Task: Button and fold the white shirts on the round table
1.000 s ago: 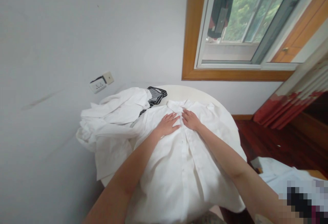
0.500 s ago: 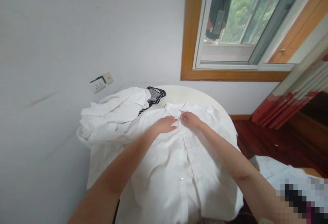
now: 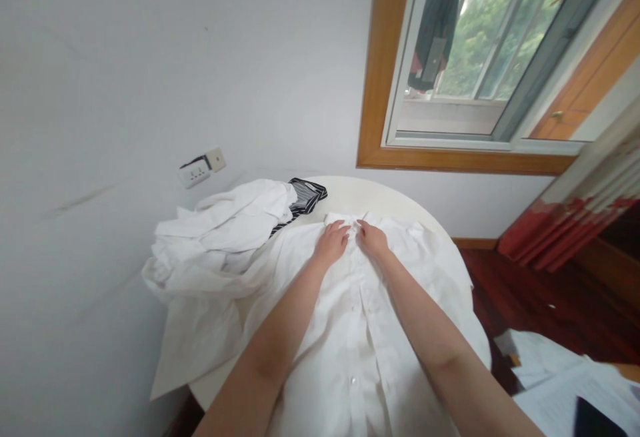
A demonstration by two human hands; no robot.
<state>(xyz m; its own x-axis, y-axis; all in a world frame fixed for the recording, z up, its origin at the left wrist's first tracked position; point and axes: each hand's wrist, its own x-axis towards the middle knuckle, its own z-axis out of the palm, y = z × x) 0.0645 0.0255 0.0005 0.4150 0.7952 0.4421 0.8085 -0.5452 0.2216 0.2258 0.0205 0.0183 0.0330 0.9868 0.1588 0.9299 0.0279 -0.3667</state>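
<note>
A white button-up shirt lies spread front side up over a round white table, its collar toward the far side and its button placket running down the middle. Just below the collar, my left hand has its bent fingers closed on the left collar edge. Close beside it, my right hand pinches the cloth on the other side of the opening. The small button at the fingertips is too tiny to make out. Farther down the placket, one button shows.
A crumpled heap of white clothing lies at the table's left, with a black striped garment behind it. A wall socket is above. Papers and a dark object lie at lower right. A window is at upper right.
My left hand has shifted up to the collar and its spread fingers have bent in. My right hand stays at the collar. The view has tilted slightly upward.
</note>
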